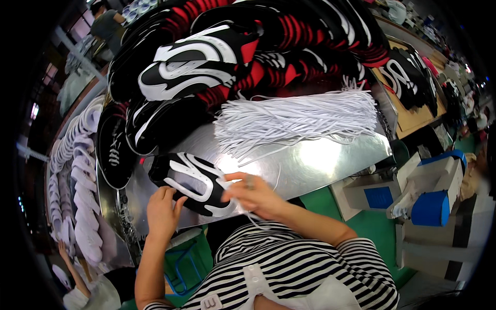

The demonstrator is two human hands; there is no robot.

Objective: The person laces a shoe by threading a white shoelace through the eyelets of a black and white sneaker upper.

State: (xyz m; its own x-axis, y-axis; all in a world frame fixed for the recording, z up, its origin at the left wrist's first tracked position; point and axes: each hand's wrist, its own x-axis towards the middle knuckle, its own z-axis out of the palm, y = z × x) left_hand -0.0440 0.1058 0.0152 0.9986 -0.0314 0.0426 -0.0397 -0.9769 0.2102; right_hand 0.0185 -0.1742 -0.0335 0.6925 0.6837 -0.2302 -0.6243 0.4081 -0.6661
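A black and white shoe upper (209,192) lies near the front edge of the metal table, its white eyelet band forming a U. At the upper's near left edge, my left hand (163,213) has thumb and fingers closed on it. My right hand (256,197) is over the upper's right end, fingers pinched together. From that hand a thin white shoelace (254,221) hangs over the table's front edge; the exact grip of the fingertips is partly hidden. Beyond, a thick bundle of white shoelaces (299,119) lies across the table.
Stacked black, white and red shoe uppers (191,67) crowd the far side. The metal table (330,160) ends close to my body. White shoe pieces (85,206) stand in rows at left. A beige and blue machine (403,186) is on the right; another person (98,294) works at lower left.
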